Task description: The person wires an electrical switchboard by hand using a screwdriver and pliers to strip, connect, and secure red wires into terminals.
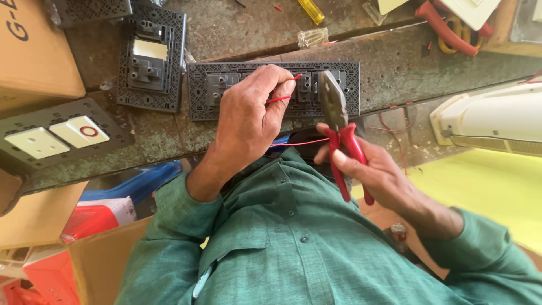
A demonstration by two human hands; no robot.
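My left hand pinches a thin red wire between thumb and fingers, its tip at the terminals on the back of a long dark grey switch panel lying face down on the worn workbench. My right hand grips the red handles of a pair of pliers, whose jaws point up over the right part of the panel. More red wire trails from the panel toward my green shirt.
A smaller face-down switch plate lies left of the panel. A plate with two white switches and a cardboard box sit at far left. A yellow screwdriver, red-handled cutters and a white appliance are at the right.
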